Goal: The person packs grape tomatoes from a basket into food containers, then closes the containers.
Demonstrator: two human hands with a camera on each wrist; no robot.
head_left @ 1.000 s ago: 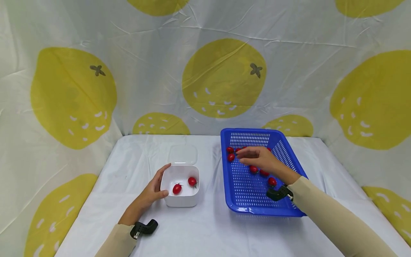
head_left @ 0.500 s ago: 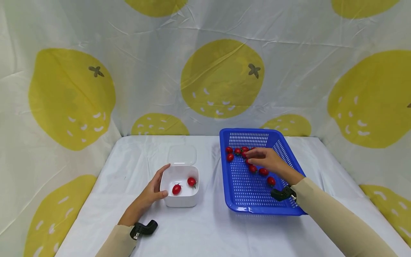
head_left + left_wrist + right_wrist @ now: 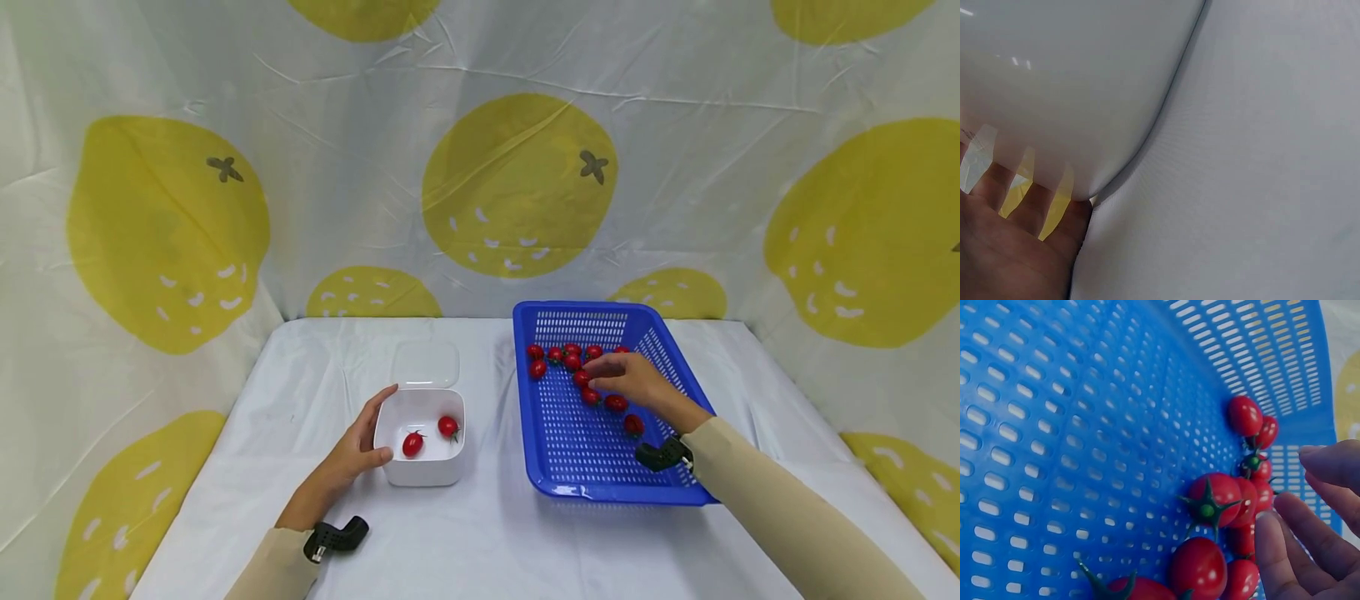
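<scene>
My left hand (image 3: 348,450) holds the left side of a square white box (image 3: 423,473), thumb at the front rim and fingertips by the back corner. Inside the box are two cherry tomatoes (image 3: 412,443) with green stems. The left wrist view shows the fingers against the box's smooth wall (image 3: 1072,81). Over the blue basket (image 3: 528,417), my right hand (image 3: 637,382) reaches down with thumb and fingers apart. Its fingertips come right up to a cherry tomato (image 3: 581,378). In the right wrist view the fingers (image 3: 1269,550) overlap the tomato cluster (image 3: 1213,500), with nothing between them.
Several more cherry tomatoes (image 3: 537,369) lie at the back and middle of the perforated basket. Behind the white box lies a clear lid (image 3: 426,364). A white cloth (image 3: 480,542) covers the table, and a lemon-print curtain (image 3: 360,192) hangs behind and at the sides.
My right hand has moved slightly right and lower over the basket, uncovering more tomatoes at the back. The left hand and white box stay in place.
</scene>
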